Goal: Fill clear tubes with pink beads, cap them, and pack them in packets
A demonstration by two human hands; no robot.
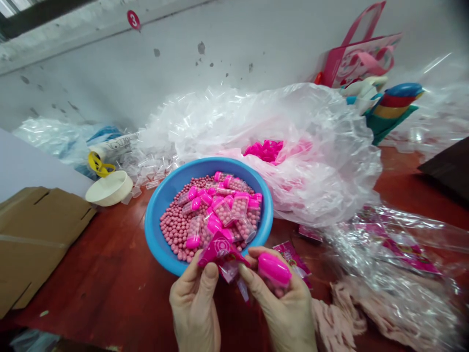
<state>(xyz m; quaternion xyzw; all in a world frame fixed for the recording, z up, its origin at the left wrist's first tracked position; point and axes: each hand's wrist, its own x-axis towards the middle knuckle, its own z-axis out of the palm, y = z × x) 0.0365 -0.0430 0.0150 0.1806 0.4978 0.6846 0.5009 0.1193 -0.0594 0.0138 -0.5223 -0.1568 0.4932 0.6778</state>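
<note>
A small pink packet (222, 250) sits pinched between both hands, just in front of the blue bowl (157, 234). Left hand (195, 305) grips its edge with thumb and fingers; right hand (284, 305) pinches it too, curled around a pink-capped tube (274, 270). Red table (110, 283) beneath, grey wall (110, 73) behind, clear plastic bags (315, 161) heaped around.

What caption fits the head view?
Left hand pinches a pink packet, right hand holds a vial, by a blue bowl.

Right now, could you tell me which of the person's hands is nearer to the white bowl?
The left hand. It sits below and right of the white bowl, across bare table. The right hand, holding a pink-capped tube, lies farther right.
</note>
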